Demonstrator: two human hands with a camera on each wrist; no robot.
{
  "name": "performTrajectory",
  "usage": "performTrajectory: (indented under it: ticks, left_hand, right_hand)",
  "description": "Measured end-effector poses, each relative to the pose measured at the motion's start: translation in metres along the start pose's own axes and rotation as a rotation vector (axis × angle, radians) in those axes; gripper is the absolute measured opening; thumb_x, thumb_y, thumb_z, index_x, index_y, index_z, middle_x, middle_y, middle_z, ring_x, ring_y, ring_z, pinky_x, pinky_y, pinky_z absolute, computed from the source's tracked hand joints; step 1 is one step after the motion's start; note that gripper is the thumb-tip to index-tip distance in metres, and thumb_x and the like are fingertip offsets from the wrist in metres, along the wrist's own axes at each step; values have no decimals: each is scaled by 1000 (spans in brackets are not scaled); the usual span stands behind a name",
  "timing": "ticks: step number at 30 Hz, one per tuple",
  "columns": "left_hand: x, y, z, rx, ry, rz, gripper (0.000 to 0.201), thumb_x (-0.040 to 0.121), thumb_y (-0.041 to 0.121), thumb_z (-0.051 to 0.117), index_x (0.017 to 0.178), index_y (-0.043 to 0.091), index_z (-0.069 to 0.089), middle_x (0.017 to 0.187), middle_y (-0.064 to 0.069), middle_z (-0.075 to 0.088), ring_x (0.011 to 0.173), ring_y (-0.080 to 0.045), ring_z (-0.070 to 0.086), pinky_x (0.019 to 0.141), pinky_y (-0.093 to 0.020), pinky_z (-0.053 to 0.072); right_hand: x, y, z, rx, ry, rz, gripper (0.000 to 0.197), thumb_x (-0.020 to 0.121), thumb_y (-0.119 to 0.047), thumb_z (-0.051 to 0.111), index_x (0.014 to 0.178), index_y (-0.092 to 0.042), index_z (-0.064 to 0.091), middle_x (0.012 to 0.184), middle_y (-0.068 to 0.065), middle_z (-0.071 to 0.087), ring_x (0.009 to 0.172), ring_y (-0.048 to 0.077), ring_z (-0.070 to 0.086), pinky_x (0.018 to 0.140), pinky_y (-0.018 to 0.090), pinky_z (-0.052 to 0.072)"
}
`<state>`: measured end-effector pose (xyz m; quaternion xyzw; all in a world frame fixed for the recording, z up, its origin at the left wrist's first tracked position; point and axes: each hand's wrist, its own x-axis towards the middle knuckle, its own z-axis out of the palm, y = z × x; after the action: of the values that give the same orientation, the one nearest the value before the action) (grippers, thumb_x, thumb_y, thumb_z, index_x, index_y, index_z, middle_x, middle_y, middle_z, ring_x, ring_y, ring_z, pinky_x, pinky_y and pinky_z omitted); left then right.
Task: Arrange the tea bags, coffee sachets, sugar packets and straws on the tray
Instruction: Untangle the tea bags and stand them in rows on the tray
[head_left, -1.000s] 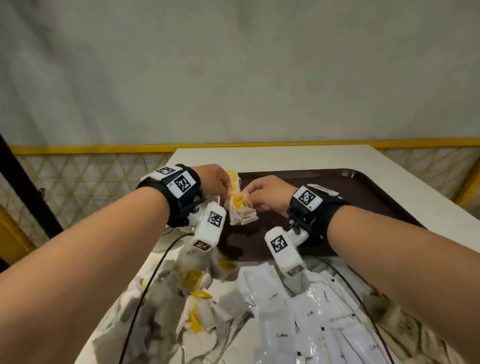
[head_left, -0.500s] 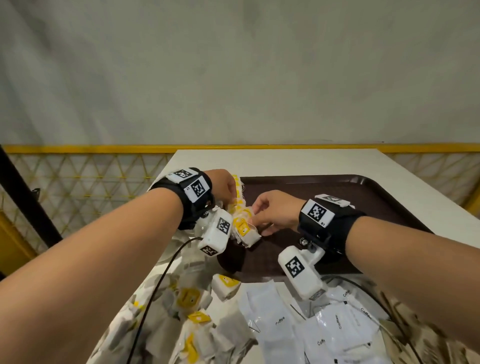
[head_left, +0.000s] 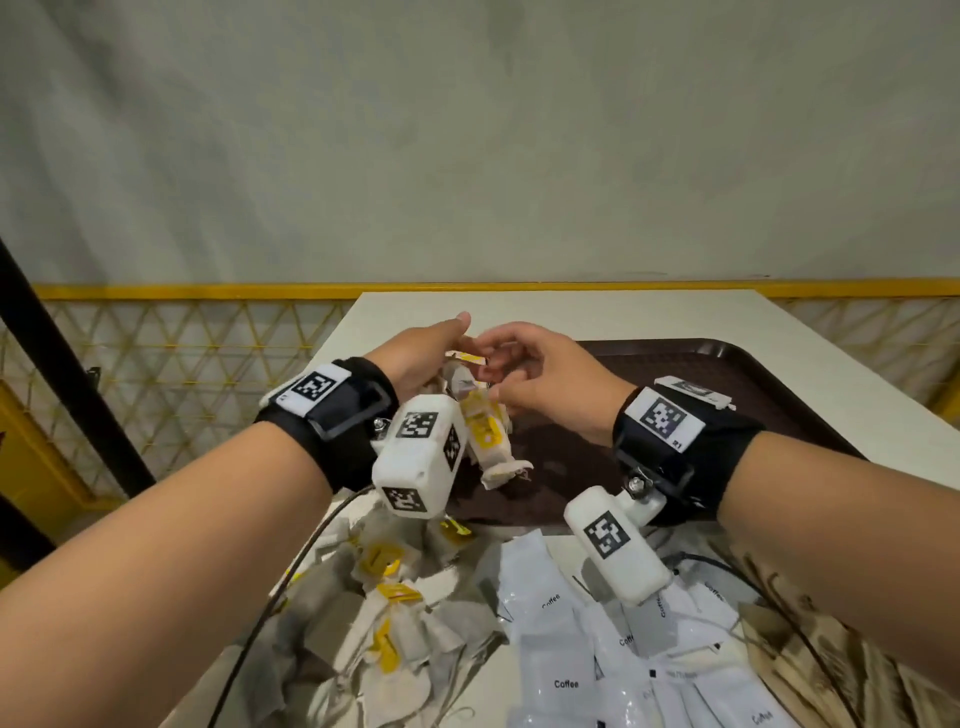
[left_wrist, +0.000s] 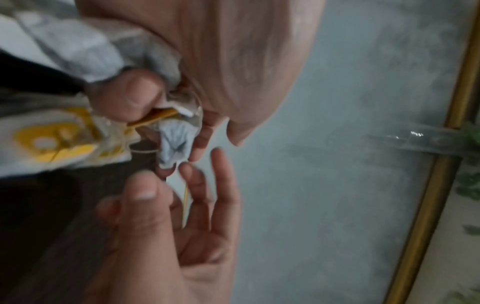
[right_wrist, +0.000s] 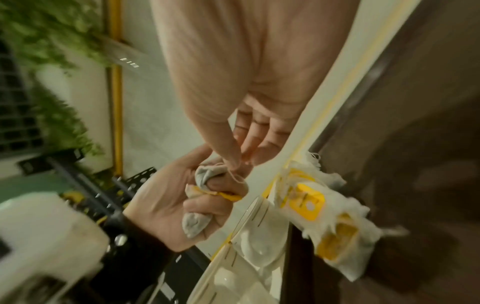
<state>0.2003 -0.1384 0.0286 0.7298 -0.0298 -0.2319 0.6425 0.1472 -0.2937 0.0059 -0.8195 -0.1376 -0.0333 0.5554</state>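
Nearest us, coffee sachets (head_left: 545, 623) and loose tea bags (head_left: 384, 613) lie heaped on table (head_left: 571, 312), off tray (head_left: 753, 379), waiting their turn. We clench left hand (head_left: 415, 353) round bunch of bags (right_wrist: 200, 197) above tray's near left corner, likely to keep them together. Our right hand (head_left: 545, 379) pinches thread (right_wrist: 237, 176) off bunch, probably untangling. Few bags (head_left: 488, 441) dangle onto tray. Tray beyond looks bare.

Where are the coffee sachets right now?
In the head view the coffee sachets lie in a loose pile on the table, off the tray, right of the loose tea bags.
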Motion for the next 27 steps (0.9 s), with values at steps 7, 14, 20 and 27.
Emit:
performTrajectory:
  ticks: [7,14,20,27]
  left_hand:
    - [-11,-16,18,-18,-13,-26,59,99,55,28,116,6,56,88,-12,59,32,-10,49,35,-16,38]
    - [-28,-23,17,-132,-65,-55,31,101,34,42,89,11,59,64,-8,60,39,-11,55,30,-11,35]
    - [-33,-28,14,99,-61,63,16,90,10,57,102,19,62,89,-1,60,56,-11,43,34,-11,28]
    - [-31,-31,17,53,-23,124,8,92,14,60,84,13,59,80,-4,59,42,-6,38,32,-11,24]
  right_hand:
    - [-15,-7,0,-349,-108,-127,24,81,-11,75,104,-16,71,106,5,64,85,10,60,82,24,50]
    - [-21,3,-7,-115,28,79,4,91,-15,64,91,-12,65,98,18,67,80,21,64,71,34,58]
    - [-17,4,-12,291,115,323,14,93,-8,59,106,-4,56,92,15,63,66,14,63,58,22,55]
    - [-25,1,-10,129,32,251,29,87,-3,64,113,-13,57,106,8,59,85,19,63,74,32,59]
